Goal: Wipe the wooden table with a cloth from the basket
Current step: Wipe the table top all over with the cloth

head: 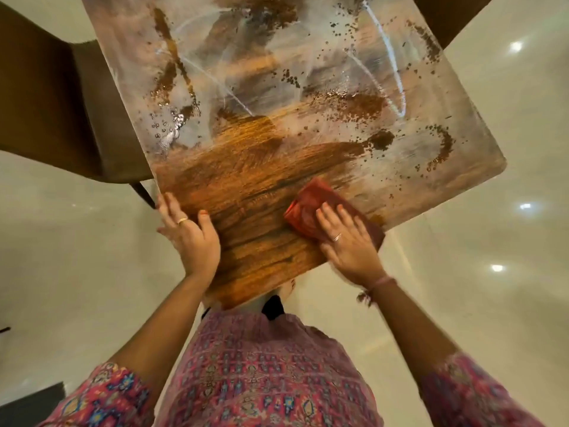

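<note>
A square wooden table fills the upper middle of the head view. Its far part is covered with whitish smears, droplets and dark brown specks; the near part shows bare wood grain. A folded red cloth lies flat near the table's right edge. My right hand presses on the cloth with straight fingers. My left hand rests on the table's near left edge, thumb on top and fingers over the side. No basket is in view.
A brown upholstered chair stands against the table's left side, one dark leg showing near my left hand. Another brown chair is at the far right corner. Glossy pale floor tiles surround the table.
</note>
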`<control>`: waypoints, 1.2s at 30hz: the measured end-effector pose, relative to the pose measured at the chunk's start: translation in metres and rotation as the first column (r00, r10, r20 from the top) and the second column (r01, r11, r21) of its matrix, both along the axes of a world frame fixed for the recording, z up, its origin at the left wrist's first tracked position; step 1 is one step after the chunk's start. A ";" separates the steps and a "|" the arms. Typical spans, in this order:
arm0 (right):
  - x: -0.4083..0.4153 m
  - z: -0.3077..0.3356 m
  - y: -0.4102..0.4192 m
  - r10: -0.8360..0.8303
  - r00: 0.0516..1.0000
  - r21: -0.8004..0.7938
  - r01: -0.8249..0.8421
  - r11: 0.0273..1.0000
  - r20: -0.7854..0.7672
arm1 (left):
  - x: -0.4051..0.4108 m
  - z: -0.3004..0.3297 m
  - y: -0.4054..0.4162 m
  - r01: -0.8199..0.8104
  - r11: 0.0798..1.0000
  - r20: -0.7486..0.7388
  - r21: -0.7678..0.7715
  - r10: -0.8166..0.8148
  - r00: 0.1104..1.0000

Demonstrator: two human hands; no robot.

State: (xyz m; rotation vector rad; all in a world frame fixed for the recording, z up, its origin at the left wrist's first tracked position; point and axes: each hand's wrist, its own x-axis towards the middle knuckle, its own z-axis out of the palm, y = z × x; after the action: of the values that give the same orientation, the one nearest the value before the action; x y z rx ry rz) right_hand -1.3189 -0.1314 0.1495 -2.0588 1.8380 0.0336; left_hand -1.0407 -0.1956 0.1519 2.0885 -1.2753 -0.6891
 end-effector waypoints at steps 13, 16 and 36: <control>0.122 0.008 0.064 0.097 0.986 0.057 -0.106 0.993 0.136 | -0.023 -0.003 0.033 0.282 0.957 -0.141 -0.067 -0.289 0.947; 0.059 0.009 0.030 0.148 0.969 0.050 -0.161 0.986 0.198 | -0.019 -0.004 0.035 0.333 0.942 -0.130 -0.049 -0.336 0.933; 0.044 0.004 -0.073 0.207 0.974 -0.025 -0.205 0.978 0.089 | -0.020 0.008 0.034 0.237 0.968 -0.200 -0.078 -0.248 0.948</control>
State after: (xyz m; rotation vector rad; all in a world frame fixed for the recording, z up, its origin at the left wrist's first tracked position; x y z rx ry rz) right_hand -1.2746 -0.2044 0.1535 -2.2158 1.5704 -0.0188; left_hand -1.0608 -0.1618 0.1599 1.7796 -1.4258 -0.9448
